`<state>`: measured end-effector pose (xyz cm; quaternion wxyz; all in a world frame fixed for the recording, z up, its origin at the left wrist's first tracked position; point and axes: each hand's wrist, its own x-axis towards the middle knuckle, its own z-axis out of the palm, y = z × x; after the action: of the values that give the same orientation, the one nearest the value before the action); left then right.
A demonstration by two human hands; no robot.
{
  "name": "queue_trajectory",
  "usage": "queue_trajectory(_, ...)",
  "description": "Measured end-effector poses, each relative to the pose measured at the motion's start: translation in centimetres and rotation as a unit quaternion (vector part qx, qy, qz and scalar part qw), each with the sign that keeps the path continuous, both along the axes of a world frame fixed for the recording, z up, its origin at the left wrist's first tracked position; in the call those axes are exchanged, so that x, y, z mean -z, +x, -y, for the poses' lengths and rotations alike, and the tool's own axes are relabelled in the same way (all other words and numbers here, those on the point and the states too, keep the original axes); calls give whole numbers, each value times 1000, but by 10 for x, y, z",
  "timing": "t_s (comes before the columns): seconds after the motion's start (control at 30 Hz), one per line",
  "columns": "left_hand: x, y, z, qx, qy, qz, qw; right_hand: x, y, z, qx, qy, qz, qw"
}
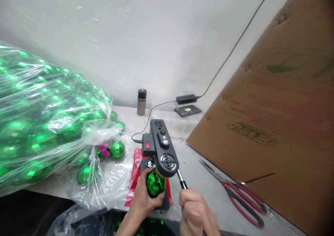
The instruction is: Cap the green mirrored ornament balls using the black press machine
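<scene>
My left hand [142, 197] is wrapped round a shiny green faceted ball ornament [156, 183], its thumb and fingers on either side. The ball sits beneath the front end of a black bench machine [164, 147] with round vents and a red switch. My right hand [194, 210] is closed round a lever handle [182, 180] that slants up to the machine's right side. A red plastic sheet [135, 171] lies under the machine's black base. How the ball meets the machine's underside is hidden.
A big clear bag [52, 117] of green balls fills the left, a loose green ball [118, 149] beside its knot. Red-handled scissors [244, 197] lie by a cardboard box [273, 107] at right. Behind are a small bottle [141, 103], a phone [188, 110] and a power adapter [186, 99].
</scene>
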<state>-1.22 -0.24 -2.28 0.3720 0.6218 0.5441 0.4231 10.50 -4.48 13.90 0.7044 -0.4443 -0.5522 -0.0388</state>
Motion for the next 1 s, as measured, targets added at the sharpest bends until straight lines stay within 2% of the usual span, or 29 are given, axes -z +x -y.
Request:
queue_trajectory(0.17,0,0,-1,-1,9,3,1000,3,6,-2,-19,22,61,998)
queue_trajectory(0.37,1,0,-1,-3,13,9,1000,4,14,-3,-34,15,60,998)
queue_trajectory(0.47,1,0,-2,-7,16,8,1000,11,16,-2,-51,18,79,995)
queue_trajectory(0.57,2,0,-3,-15,19,8,1000,24,12,-2,-33,30,91,995)
queue_trajectory(0.67,3,0,-3,-13,21,5,1000,37,2,-1,12,39,42,998)
queue_trajectory(0.77,4,-1,-3,-10,16,-2,1000,43,-7,1,24,27,4,999)
queue_trajectory(0.9,4,-1,-2,-17,14,-5,1000,36,-8,1,37,22,31,999)
queue_trajectory(1.0,0,-1,-4,-11,6,4,1000,11,-3,-3,28,36,27,999)
